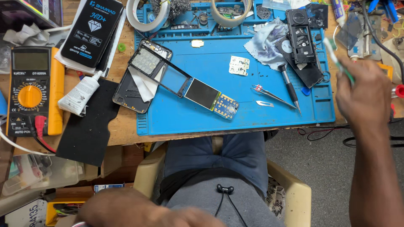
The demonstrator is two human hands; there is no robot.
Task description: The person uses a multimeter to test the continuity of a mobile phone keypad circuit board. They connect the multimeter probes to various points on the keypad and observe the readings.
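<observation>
Gripping a green-handled brush (336, 56) at right, the right hand (364, 90) is closed; left hand (139, 210), bottom edge, grip unclear; blue mat tray (235, 113) holds phone parts (202, 94).

Bare-armed person in dark blue shirt (219, 155) and grey trousers (210, 197).

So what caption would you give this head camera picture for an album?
Seated at a blue repair mat strewn with phone parts, right hand lifts a green-handled brush.

wooden bench (126, 126) carries blue mat (252, 113), yellow multimeter (31, 90), perhaps a glue tube (80, 96).
</observation>
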